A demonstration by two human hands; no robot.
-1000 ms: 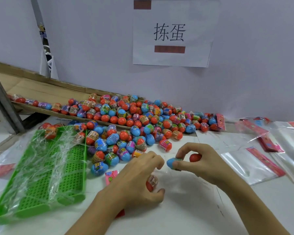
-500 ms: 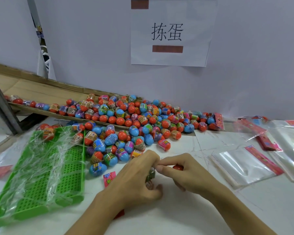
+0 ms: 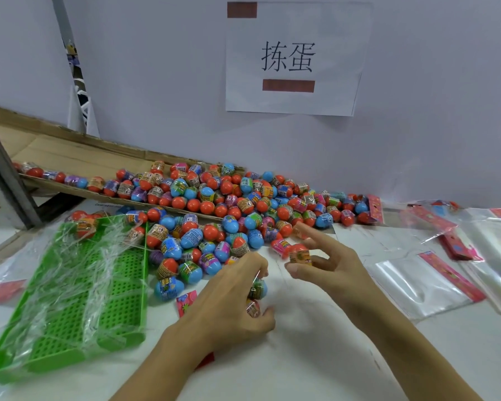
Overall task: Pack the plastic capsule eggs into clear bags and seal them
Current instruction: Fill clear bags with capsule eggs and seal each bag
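The left hand [image 3: 229, 302] rests on the white table [image 3: 315, 357] with fingers curled around a clear bag [image 3: 272, 296]; two capsule eggs show inside it, a green-banded blue one [image 3: 258, 288] and a second egg [image 3: 252, 308] just below, near the thumb. The bag's film is nearly invisible, so its outline cannot be traced. The right hand [image 3: 327, 267] is just beside the left, pinching an orange-banded capsule egg [image 3: 300, 256] between thumb and middle fingers, with the index finger extended towards the pile. A pink-banded egg [image 3: 281, 246] lies on the table touching or just behind it.

The main pile of capsule eggs [image 3: 214, 215] spreads across the table from a tilted cardboard tray [image 3: 70, 157] at the rear. A green perforated plastic tray [image 3: 70, 299], draped with clear film, sits to the left. Empty clear bags with red header strips [image 3: 422, 282] lie flat to the right. A paper sign [image 3: 295, 57] is fixed to the wall behind.
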